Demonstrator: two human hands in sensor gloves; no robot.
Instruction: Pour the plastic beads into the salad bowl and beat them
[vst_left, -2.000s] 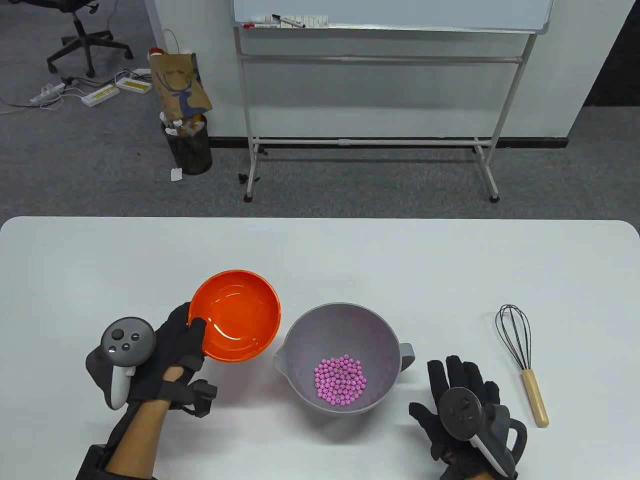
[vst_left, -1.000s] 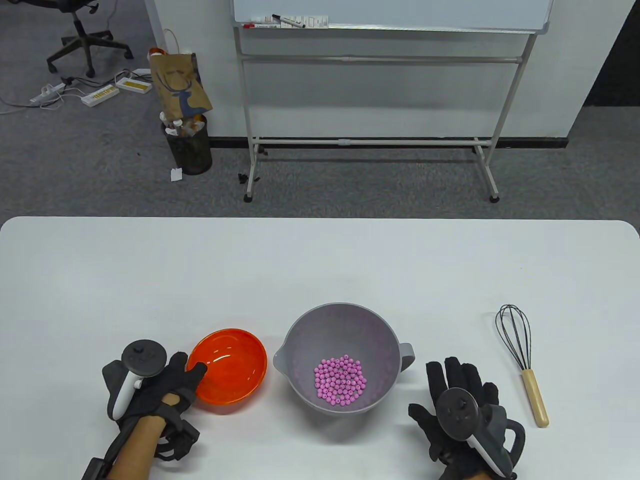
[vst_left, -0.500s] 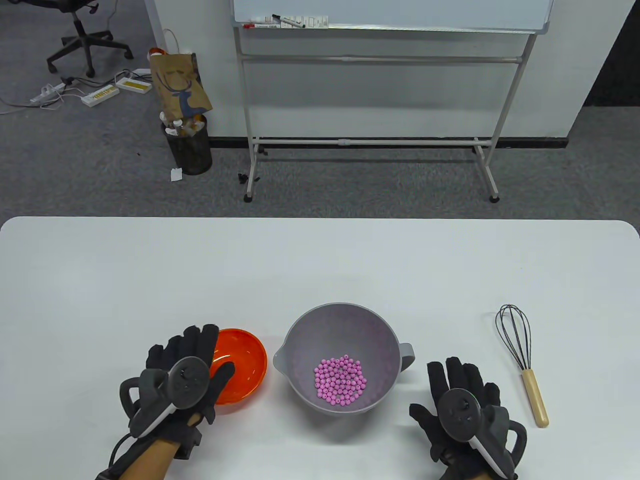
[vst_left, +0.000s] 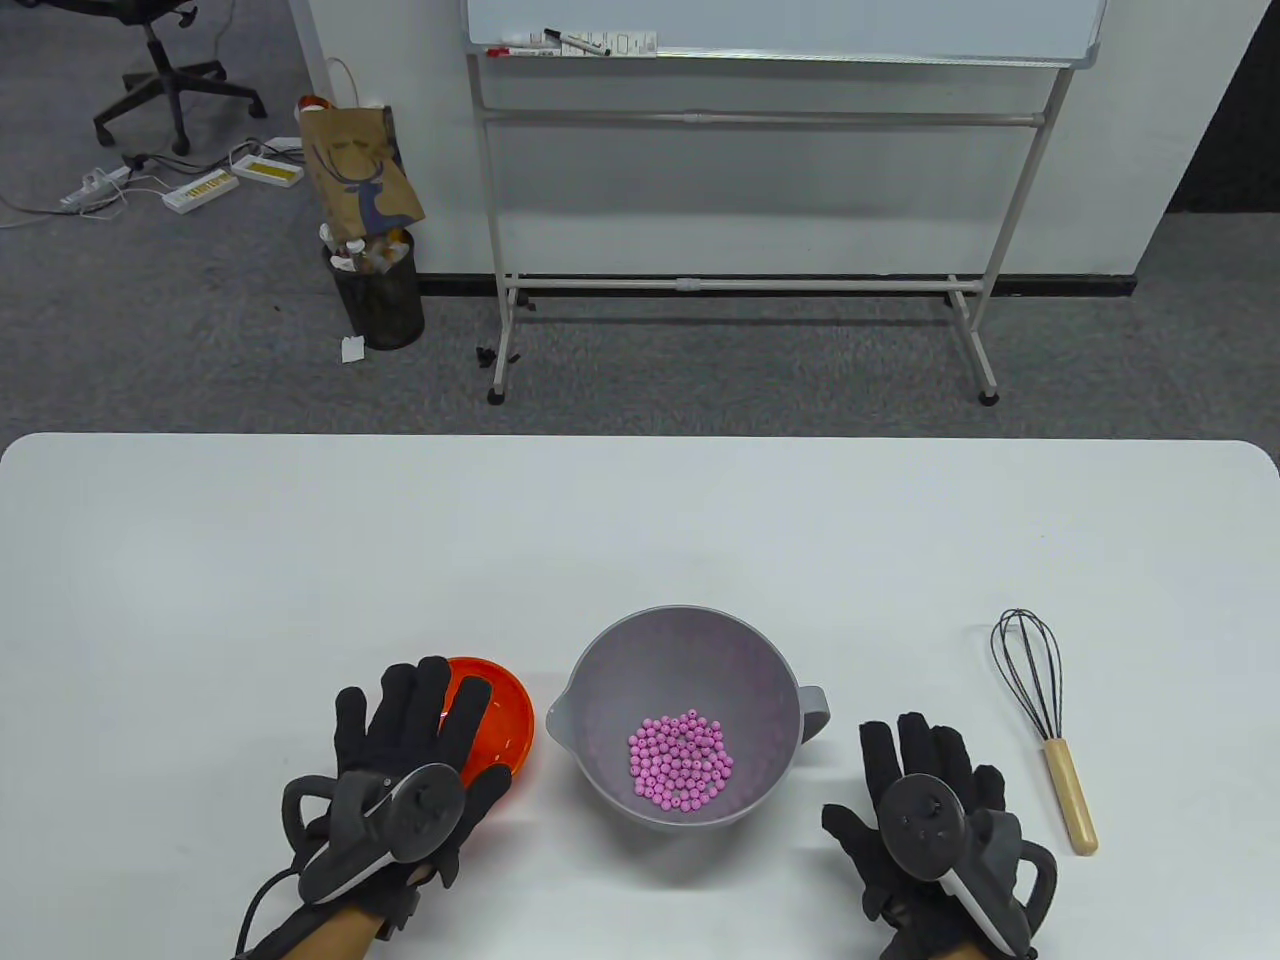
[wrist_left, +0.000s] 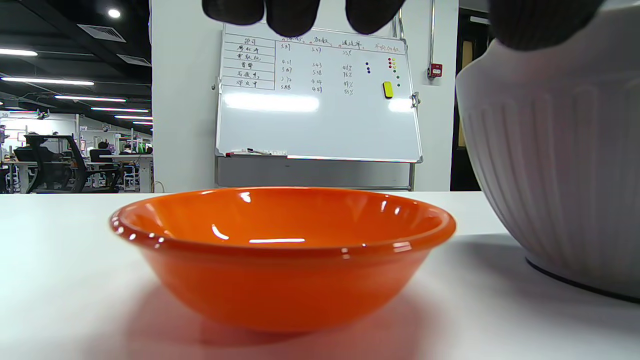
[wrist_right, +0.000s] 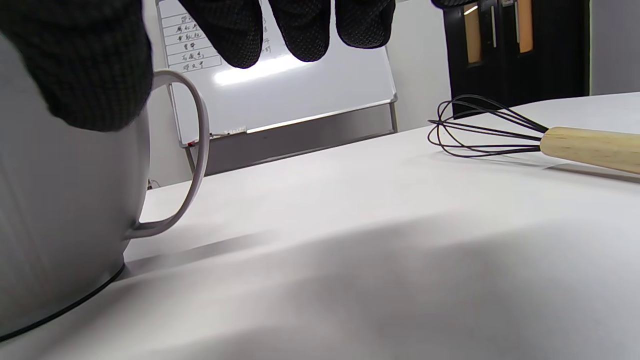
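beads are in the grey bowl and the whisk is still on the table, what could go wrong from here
1. The black wire whisk with a wooden handle lies right of the flat, open right hand; reaching across could nudge the grey plastic salad bowl's handle.
2. The small pink plastic beads are loose; hard beating may fling some out.
3. The empty orange bowl sits close beside the grey bowl, under the open left hand; steadying the grey bowl might knock it.

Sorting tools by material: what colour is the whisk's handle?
Light wood-tan handle, clearest in the right wrist view.
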